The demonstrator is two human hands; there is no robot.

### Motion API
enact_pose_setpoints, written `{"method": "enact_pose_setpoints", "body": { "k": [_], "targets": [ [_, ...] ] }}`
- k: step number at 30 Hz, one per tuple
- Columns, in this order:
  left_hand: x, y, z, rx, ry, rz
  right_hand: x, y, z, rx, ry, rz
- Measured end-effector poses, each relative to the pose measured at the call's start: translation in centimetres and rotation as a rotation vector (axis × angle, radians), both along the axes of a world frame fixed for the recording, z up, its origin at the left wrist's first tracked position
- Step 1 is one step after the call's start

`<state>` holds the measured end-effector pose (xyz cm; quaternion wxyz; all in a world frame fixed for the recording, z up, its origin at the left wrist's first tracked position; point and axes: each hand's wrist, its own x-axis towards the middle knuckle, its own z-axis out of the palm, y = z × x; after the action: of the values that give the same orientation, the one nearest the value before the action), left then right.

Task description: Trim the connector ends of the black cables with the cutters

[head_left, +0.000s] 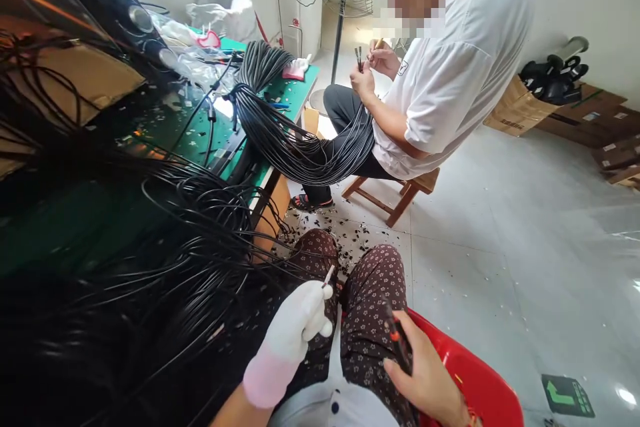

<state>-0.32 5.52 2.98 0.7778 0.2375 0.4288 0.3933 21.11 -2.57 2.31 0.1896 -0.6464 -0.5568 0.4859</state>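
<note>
My left hand [295, 330], in a white glove, pinches the end of a thin cable [329, 275] above my lap. A mass of loose black cables [190, 247] spills from the table toward that hand. My right hand [425, 373] rests on my right thigh and grips a small dark tool with a red mark [397, 340]. I sit on a red stool [475, 380]. My patterned trousers fill the lower middle of the view.
A co-worker in a white shirt [450, 67] sits on a wooden stool [395, 190], both hands on cable ends, with a thick black cable bundle [280, 120] draped from the green table [295, 90]. Black scraps litter the floor [345, 233]. Cardboard boxes [520, 110] stand far right.
</note>
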Motion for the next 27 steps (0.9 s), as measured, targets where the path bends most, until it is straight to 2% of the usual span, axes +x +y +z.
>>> {"method": "enact_pose_setpoints", "body": {
  "k": [3, 7, 11, 19, 27],
  "targets": [
    [-0.3, -0.3, -0.6, 0.039, 0.172, -0.033, -1.7, 1.7, 0.0, 0.231, -0.244, 0.162],
    [-0.6, -0.6, -0.5, 0.148, 0.314, -0.102, -3.0, 3.2, 0.4, 0.311, -0.32, 0.237],
    [-0.7, -0.6, -0.3, 0.242, 0.325, -0.148, -3.4, 4.0, 0.7, 0.339, -0.335, 0.281],
    [-0.7, -0.5, 0.1, 0.258, 0.27, -0.154, -3.6, 4.4, 0.8, 0.321, -0.315, 0.315],
    [-0.6, -0.6, -2.0, 0.279, 0.115, -0.2, -3.4, 4.0, 0.7, 0.33, -0.328, 0.327]
  ]
}}
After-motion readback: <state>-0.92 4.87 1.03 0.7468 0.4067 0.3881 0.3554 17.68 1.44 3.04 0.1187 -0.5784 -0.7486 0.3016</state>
